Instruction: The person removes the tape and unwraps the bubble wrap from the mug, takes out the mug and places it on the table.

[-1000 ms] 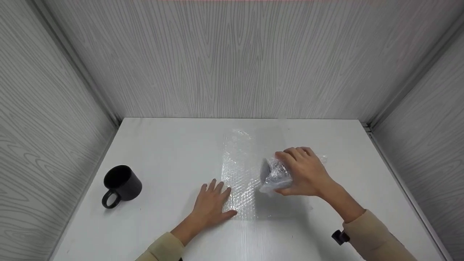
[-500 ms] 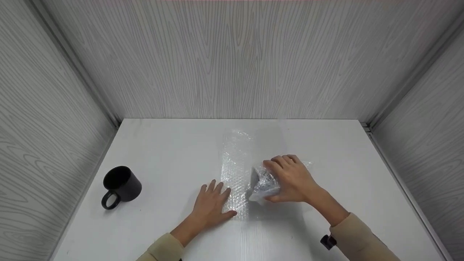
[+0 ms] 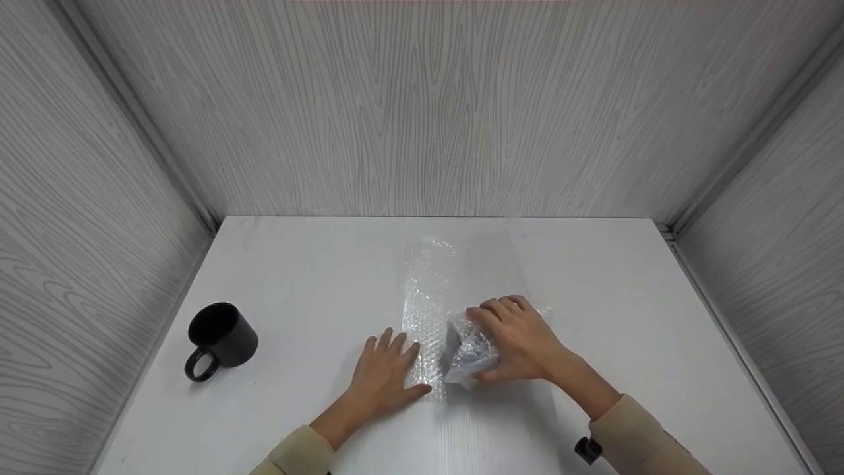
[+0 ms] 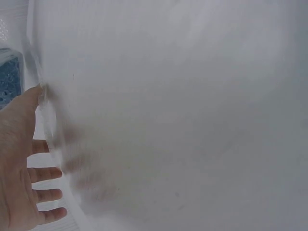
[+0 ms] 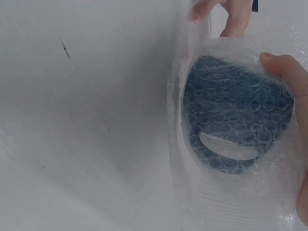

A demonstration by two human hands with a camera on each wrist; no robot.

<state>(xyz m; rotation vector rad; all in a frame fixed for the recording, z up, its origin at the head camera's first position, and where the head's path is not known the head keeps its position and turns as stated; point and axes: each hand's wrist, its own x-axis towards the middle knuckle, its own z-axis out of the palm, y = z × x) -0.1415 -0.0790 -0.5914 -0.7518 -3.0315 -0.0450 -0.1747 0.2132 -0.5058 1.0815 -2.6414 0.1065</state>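
A clear bubble wrap sheet (image 3: pixel 425 290) lies flat on the white table. My left hand (image 3: pixel 386 373) rests on its left edge near the front, palm down with fingers spread. On the sheet's right part sits a bubble-wrapped bundle (image 3: pixel 476 353), gripped from above and the right by my right hand (image 3: pixel 521 343). In the right wrist view, a dark blue rounded thing (image 5: pixel 231 106) with a pale crescent shape shows through the bubbles; its kind is unclear. The fingertips of my left hand (image 5: pixel 233 14) appear at the top of that view.
A black mug (image 3: pixel 227 340) stands on the left of the table (image 3: pixel 297 264), its handle toward the front left. Grey wood-grain panels (image 3: pixel 422 112) enclose the back and both sides. A small dark object (image 3: pixel 588 450) sits at the right sleeve (image 3: pixel 639 435).
My right hand has moved left and toward the front with the wrapped bundle, closer to my left hand. The left hand and the mug stay where they were.
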